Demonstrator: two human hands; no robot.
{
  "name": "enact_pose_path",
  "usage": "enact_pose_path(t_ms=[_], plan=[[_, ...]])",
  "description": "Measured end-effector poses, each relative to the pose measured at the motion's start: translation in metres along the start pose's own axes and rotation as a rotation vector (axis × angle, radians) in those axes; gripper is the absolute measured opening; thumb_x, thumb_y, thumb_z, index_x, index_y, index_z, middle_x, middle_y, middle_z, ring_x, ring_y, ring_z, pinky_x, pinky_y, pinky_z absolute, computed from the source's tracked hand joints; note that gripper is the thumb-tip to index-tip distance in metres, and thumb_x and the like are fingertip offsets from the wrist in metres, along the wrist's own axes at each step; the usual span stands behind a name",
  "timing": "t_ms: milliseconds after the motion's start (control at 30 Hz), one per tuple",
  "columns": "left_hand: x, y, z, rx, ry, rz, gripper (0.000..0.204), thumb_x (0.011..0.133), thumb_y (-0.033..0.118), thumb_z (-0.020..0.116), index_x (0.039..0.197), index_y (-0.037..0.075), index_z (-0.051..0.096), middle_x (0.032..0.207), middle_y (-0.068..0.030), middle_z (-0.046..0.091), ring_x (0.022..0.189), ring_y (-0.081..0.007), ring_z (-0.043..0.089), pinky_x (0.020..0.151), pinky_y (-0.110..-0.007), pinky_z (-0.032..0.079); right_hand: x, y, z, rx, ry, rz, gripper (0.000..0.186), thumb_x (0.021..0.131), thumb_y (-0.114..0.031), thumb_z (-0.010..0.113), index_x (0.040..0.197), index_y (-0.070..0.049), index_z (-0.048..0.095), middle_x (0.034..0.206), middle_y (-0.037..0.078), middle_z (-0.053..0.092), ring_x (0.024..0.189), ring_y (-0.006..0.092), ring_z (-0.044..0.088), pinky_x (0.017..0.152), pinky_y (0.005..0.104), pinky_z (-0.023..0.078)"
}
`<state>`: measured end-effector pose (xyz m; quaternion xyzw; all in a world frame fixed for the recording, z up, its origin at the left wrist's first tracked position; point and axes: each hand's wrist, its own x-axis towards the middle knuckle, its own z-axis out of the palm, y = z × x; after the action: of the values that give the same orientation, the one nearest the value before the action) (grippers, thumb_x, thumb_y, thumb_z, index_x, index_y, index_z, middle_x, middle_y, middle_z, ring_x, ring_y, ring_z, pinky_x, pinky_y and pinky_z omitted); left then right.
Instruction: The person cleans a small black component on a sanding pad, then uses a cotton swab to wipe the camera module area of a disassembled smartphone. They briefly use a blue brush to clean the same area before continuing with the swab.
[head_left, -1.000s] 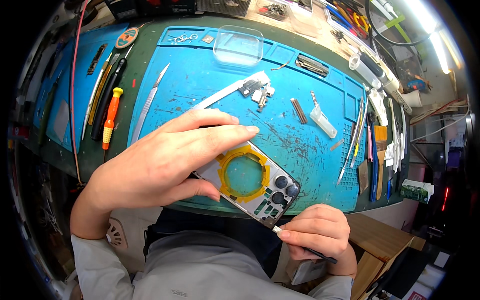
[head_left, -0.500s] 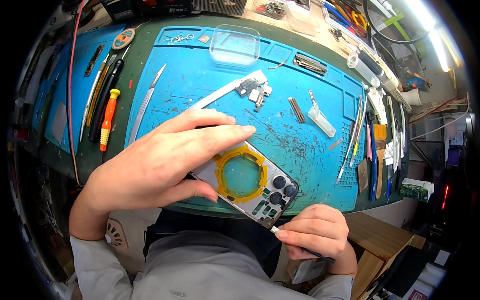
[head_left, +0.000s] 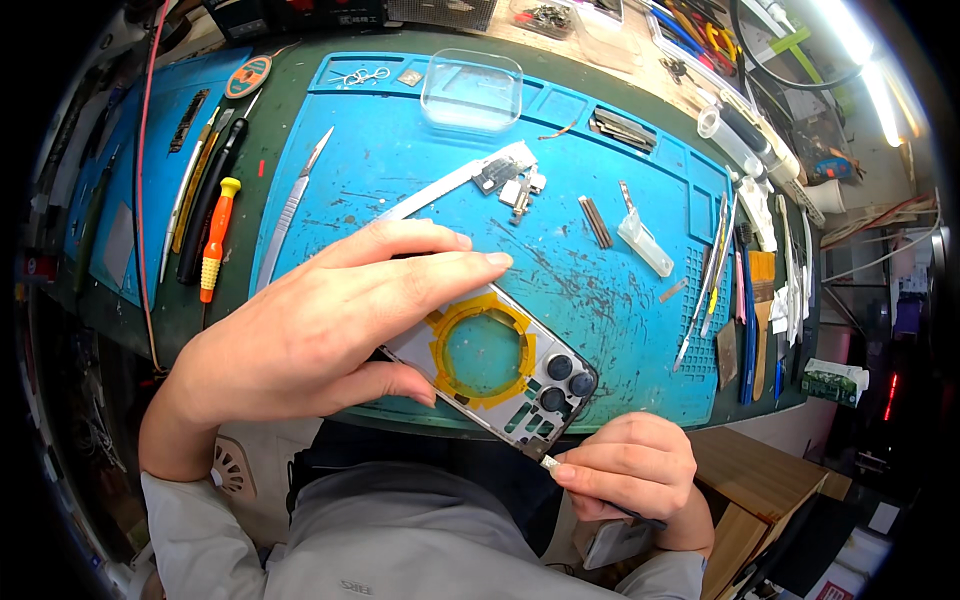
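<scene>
My left hand point(head_left: 330, 315) grips a phone's bare frame point(head_left: 497, 414) between thumb and fingers. That frame lies at a slant over the near edge of the blue mat. Yellow tape point(head_left: 528, 352) rings a large round opening in it, and several dark camera lenses point(head_left: 560, 367) sit at its right end. In closed fingers, my right hand point(head_left: 632, 462) holds a slim dark tool point(head_left: 640, 517) with a pale tip. The tip is at the frame's lower right corner; whether it touches cannot be made out. Most of the tool is hidden by my fingers.
On the blue mat point(head_left: 400, 150) are a scalpel point(head_left: 298, 200), a clear box point(head_left: 470, 90), small metal parts point(head_left: 518, 188) and a clear-handled blade point(head_left: 643, 240). An orange screwdriver point(head_left: 217, 240) lies left. Tweezers and brushes point(head_left: 760, 290) line the right side.
My right hand and its tool have shifted very slightly at the frame's corner. The left hand and the phone frame look nearly the same.
</scene>
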<state>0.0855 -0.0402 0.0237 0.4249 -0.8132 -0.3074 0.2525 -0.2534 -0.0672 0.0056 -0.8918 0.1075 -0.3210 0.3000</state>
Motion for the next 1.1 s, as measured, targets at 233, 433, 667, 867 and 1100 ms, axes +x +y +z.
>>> enact_pose_path(t_ms=[233, 433, 667, 867, 1100], plan=[[0.0005, 0.0017, 0.0, -0.001, -0.002, -0.01, 0.088, 0.08, 0.034, 0.088, 0.155, 0.0, 0.057, 0.152, -0.0122, 0.065, 0.144, -0.0356, 0.055, 0.12, -0.047, 0.047, 0.0016, -0.0009, -0.0005, 0.006, -0.008, 0.011, 0.032, 0.071, 0.005, 0.081, 0.102, -0.002, 0.085, 0.09, 0.005, 0.08, 0.073, 0.0159, 0.073, 0.062, 0.0261, 0.058], [0.001, 0.0024, -0.0005, 0.01, -0.008, -0.011, 0.088, 0.08, 0.033, 0.088, 0.155, 0.0, 0.057, 0.152, -0.0128, 0.065, 0.144, -0.0357, 0.055, 0.12, -0.047, 0.047, 0.0017, -0.0008, -0.0006, -0.002, -0.011, 0.006, 0.031, 0.071, 0.005, 0.082, 0.102, -0.002, 0.085, 0.09, 0.005, 0.08, 0.072, 0.0158, 0.073, 0.061, 0.0257, 0.058], [0.0015, 0.0045, -0.001, 0.004, -0.01, -0.021, 0.087, 0.081, 0.033, 0.087, 0.155, -0.001, 0.057, 0.152, -0.0129, 0.065, 0.144, -0.0358, 0.055, 0.12, -0.047, 0.047, 0.0014, 0.0007, -0.0004, -0.015, -0.017, -0.012, 0.031, 0.072, 0.005, 0.082, 0.102, -0.001, 0.084, 0.089, 0.005, 0.08, 0.072, 0.0158, 0.073, 0.061, 0.0257, 0.058], [0.0015, 0.0045, -0.0008, 0.002, -0.01, -0.017, 0.088, 0.08, 0.032, 0.087, 0.155, -0.001, 0.056, 0.151, -0.0131, 0.065, 0.144, -0.0359, 0.055, 0.12, -0.047, 0.048, 0.0031, 0.0009, 0.0023, -0.032, -0.026, -0.02, 0.03, 0.074, 0.004, 0.082, 0.103, -0.001, 0.084, 0.091, 0.006, 0.08, 0.073, 0.0158, 0.073, 0.062, 0.0261, 0.058], [0.0023, 0.0035, -0.0009, -0.01, -0.009, -0.014, 0.088, 0.08, 0.032, 0.088, 0.155, -0.001, 0.057, 0.15, -0.0136, 0.066, 0.143, -0.0361, 0.056, 0.119, -0.047, 0.048, -0.0007, 0.0018, -0.0011, 0.016, -0.01, 0.009, 0.031, 0.074, 0.005, 0.081, 0.104, -0.001, 0.084, 0.093, 0.006, 0.08, 0.075, 0.0168, 0.075, 0.064, 0.0264, 0.058]])
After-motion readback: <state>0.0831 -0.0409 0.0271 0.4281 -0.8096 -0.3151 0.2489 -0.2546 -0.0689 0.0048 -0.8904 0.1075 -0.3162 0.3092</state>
